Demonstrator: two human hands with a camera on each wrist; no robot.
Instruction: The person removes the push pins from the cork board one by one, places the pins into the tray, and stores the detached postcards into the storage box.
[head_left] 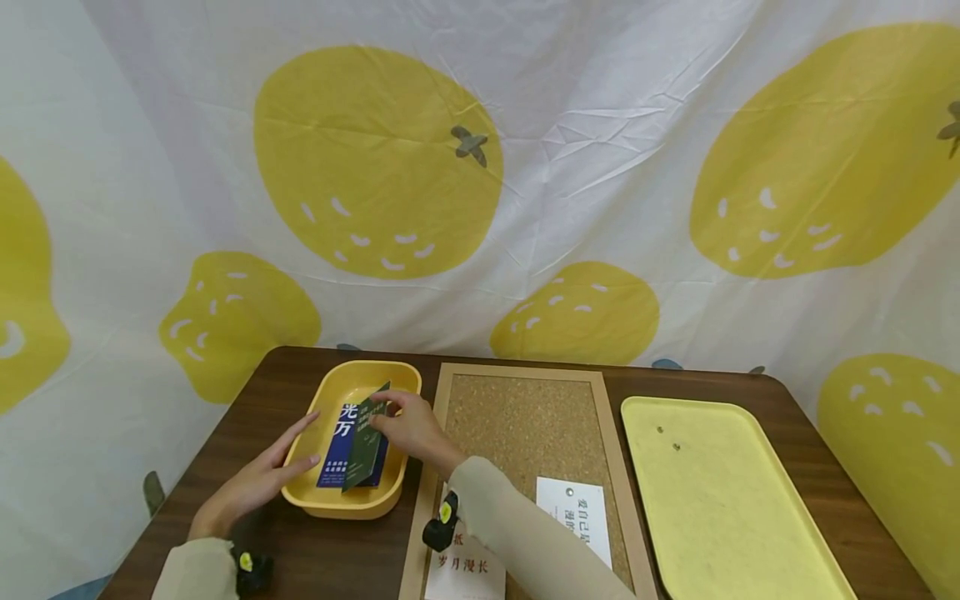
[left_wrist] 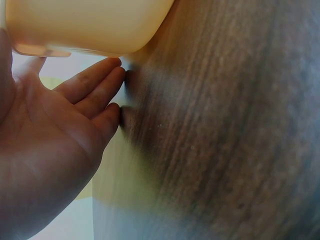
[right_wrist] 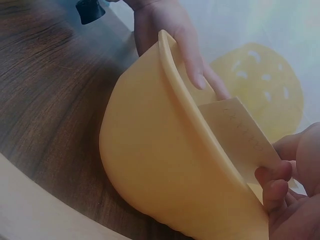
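In the head view, my right hand (head_left: pixel 416 429) pinches a dark green printed card (head_left: pixel 365 450) near its upper edge. The card tilts up inside a yellow oval basin (head_left: pixel 352 505), over a blue card (head_left: pixel 335 454) with white characters. The right wrist view shows the held card's plain tan back (right_wrist: pixel 235 135), with fingertips at its corner. At the basin's left side is my left hand (head_left: pixel 255 483), its thumb and forefinger extended over the rim. Its other fingers (left_wrist: pixel 97 90) lie nearly straight beside the basin's outer wall, tips at the dark wooden table.
Right of the basin lies a framed cork board (head_left: pixel 517 425), with a white card (head_left: pixel 588 512) pinned to it and another white card (head_left: pixel 465 575) partly under my right forearm. Farther right, a pale yellow tray (head_left: pixel 727 500) holds small metallic pins (head_left: pixel 677 447). A lemon-patterned cloth (head_left: pixel 570 192) hangs behind.
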